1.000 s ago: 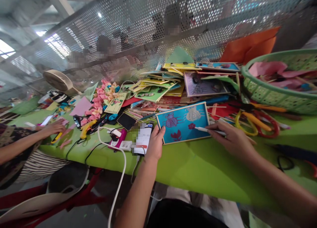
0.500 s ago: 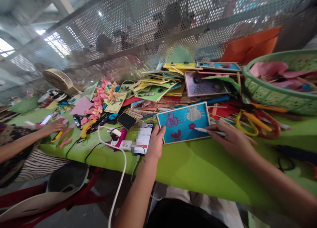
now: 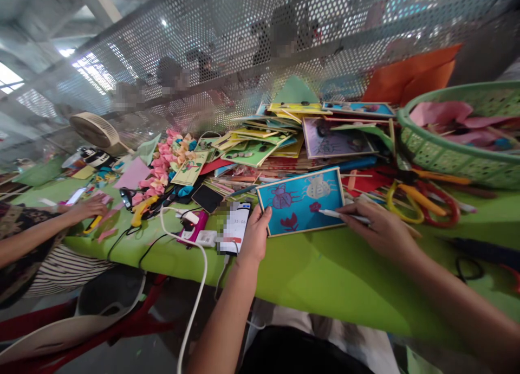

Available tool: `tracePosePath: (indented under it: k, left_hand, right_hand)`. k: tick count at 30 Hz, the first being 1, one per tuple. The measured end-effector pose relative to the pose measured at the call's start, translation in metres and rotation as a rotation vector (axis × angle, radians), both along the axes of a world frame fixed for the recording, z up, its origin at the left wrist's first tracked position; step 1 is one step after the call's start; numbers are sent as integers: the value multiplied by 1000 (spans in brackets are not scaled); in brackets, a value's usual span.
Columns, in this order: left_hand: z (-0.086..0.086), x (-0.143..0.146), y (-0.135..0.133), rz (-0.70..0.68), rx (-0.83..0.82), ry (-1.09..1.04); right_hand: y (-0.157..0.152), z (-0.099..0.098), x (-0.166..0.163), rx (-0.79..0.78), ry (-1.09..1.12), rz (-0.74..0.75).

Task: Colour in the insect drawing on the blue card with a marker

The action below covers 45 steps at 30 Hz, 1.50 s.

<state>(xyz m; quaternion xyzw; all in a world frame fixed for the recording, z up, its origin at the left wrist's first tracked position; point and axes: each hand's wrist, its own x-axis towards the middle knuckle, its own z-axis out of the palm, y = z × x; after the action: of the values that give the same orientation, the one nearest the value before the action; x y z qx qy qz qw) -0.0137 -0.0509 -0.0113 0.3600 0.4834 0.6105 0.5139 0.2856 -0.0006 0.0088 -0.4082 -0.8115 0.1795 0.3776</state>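
A blue picture card (image 3: 301, 201) with insect drawings lies on the green table (image 3: 333, 276). My left hand (image 3: 254, 237) grips its left edge, thumb on top. My right hand (image 3: 382, 229) pinches a thin white stick or pen (image 3: 341, 215), whose tip rests on the card's right part near a small dark red shape. A phone (image 3: 234, 229) with a lit screen lies just left of my left hand.
A heap of picture cards (image 3: 284, 135) is piled behind the blue one. Scissors (image 3: 422, 198) lie to the right, below a green basket (image 3: 459, 146). Cables and chargers (image 3: 190, 227) sit at left. Another person's hand (image 3: 87, 208) works at far left. A perforated metal screen (image 3: 244, 49) backs the table.
Almost nothing differs; the stick's tip has shifted very slightly left on the card. Both hands stay in place.
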Motion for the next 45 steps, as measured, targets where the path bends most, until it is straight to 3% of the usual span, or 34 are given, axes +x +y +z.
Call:
tracePosePath:
  k: [27, 45]
  left_hand:
    - [4, 2, -1, -11, -1, -18]
    - [0, 1, 0, -4, -2, -41]
  right_hand:
    - [-1, 3, 2, -59, 6, -45]
    - [0, 2, -2, 23, -18, 8]
